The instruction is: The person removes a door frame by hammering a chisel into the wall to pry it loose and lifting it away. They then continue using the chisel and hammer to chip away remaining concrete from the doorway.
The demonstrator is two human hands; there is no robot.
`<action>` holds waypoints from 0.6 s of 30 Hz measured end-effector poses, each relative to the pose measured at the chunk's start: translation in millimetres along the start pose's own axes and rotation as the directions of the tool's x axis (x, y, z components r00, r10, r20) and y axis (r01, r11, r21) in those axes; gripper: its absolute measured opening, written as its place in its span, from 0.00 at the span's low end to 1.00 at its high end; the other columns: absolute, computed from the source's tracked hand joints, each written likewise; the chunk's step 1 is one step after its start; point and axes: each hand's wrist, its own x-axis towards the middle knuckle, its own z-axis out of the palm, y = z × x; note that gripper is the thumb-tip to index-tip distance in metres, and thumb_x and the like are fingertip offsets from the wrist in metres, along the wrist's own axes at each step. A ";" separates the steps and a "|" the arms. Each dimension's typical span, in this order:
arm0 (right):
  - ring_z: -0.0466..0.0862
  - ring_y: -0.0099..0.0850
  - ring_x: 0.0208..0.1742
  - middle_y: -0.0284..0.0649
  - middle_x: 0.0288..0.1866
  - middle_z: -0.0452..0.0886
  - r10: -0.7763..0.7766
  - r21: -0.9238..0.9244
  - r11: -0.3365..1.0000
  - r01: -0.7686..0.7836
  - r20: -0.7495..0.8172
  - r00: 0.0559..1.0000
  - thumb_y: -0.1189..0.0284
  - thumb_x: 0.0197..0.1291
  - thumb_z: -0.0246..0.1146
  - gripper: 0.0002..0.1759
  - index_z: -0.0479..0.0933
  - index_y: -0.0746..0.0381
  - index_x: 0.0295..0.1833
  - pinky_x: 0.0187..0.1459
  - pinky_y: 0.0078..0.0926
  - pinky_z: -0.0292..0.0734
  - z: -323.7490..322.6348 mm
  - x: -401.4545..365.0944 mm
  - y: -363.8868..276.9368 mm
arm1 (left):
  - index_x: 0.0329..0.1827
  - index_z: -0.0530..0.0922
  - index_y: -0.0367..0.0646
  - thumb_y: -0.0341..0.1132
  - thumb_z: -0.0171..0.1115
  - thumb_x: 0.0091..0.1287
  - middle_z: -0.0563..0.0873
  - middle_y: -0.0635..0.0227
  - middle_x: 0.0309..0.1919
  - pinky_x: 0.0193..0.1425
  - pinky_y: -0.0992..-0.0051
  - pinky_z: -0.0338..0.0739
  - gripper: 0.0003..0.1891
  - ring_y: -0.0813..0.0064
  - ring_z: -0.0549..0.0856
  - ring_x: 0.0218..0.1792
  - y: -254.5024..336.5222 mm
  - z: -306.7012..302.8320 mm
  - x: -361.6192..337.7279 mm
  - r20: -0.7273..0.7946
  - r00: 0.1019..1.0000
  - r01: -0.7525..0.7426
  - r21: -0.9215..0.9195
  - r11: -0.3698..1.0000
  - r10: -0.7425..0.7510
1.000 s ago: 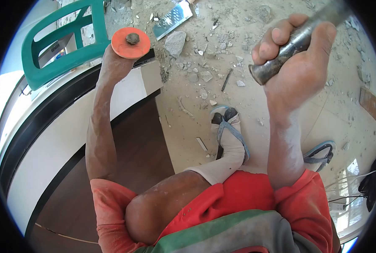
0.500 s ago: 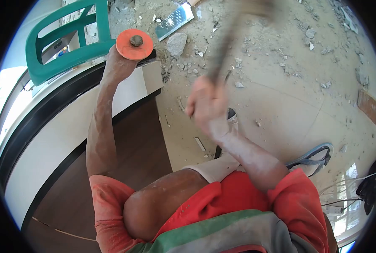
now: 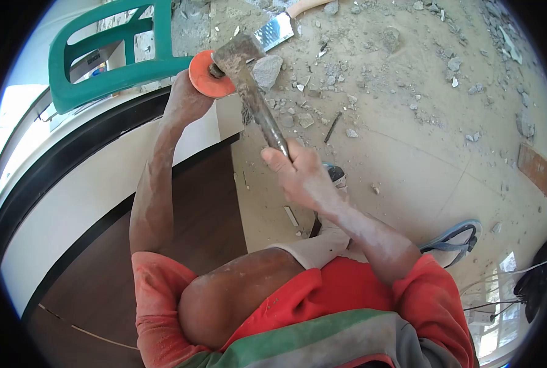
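My left hand [image 3: 189, 101] is closed around a chisel, its fingers mostly hidden under the orange round hand guard [image 3: 201, 75]. The chisel's blunt struck end pokes up from the middle of the guard, and its lower part is out of sight. In my right hand [image 3: 304, 175] is a hammer [image 3: 266, 119], gripped near the end of its worn, dusty handle. The blocky hammer head overlaps the right side of the guard, right at the chisel's end. A grey chunk of rubble [image 3: 267, 70] lies just beyond the hammer head.
A green plastic chair [image 3: 111, 92] stands at upper left, by a curved white and black counter edge [image 3: 89, 162]. A broad metal blade with a wooden handle [image 3: 277, 32] lies among broken debris. Cables [image 3: 509, 300] and a brown tile piece [image 3: 535, 162] are at right.
The hammer has swung down and left from its raised, blurred position to the chisel's end. The view has shifted slightly; my left hand still grips the chisel.
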 end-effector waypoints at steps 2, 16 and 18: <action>0.78 0.30 0.25 0.41 0.23 0.74 0.013 0.256 0.967 0.018 -0.119 0.993 0.50 0.69 0.53 0.25 0.70 0.66 0.39 0.29 0.32 0.75 -33.0 -13.5 -30.7 | 0.47 0.79 0.38 0.30 0.64 0.59 0.86 0.57 0.39 0.48 0.68 0.77 0.13 0.62 0.85 0.41 4.7 -8.2 2.1 0.046 0.997 0.064 0.019 0.998 -0.065; 0.76 0.28 0.18 0.39 0.21 0.74 -0.006 0.556 0.796 0.238 -0.385 0.923 0.51 0.69 0.55 0.25 0.70 0.67 0.38 0.23 0.31 0.71 -49.9 -15.4 -53.6 | 0.48 0.79 0.41 0.33 0.65 0.58 0.85 0.55 0.41 0.50 0.65 0.77 0.15 0.54 0.84 0.47 3.4 2.6 -8.0 0.054 0.995 0.088 0.022 0.996 -0.089; 0.76 0.27 0.18 0.39 0.22 0.74 -0.148 0.616 0.537 0.576 -0.604 0.783 0.52 0.69 0.56 0.24 0.70 0.65 0.37 0.24 0.30 0.73 -45.2 -4.4 -51.0 | 0.47 0.79 0.41 0.33 0.65 0.58 0.85 0.55 0.41 0.50 0.65 0.77 0.14 0.53 0.84 0.46 1.5 3.3 -7.9 0.043 0.994 0.093 0.047 0.995 -0.095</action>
